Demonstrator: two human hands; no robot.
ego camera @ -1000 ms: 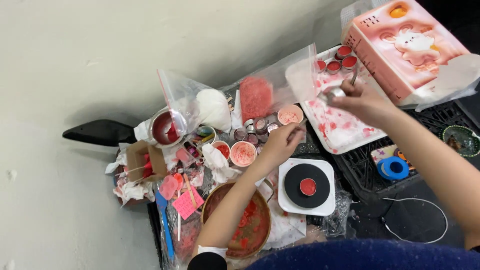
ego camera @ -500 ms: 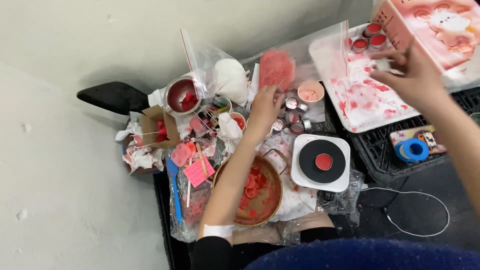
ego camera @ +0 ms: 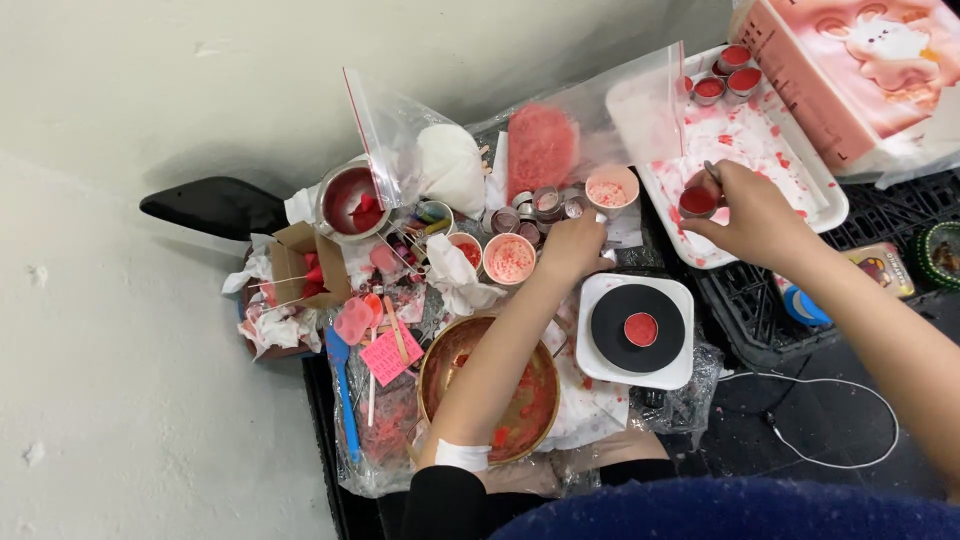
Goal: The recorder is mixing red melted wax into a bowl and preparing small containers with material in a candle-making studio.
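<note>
The right hand pinches a little red-filled tin over the white tray; keep it level. The left hand curls by small empty tins; I cannot tell if it holds 1.

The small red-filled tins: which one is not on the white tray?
The tin on the black disc of the white square base; the others sit on the tray.
</note>
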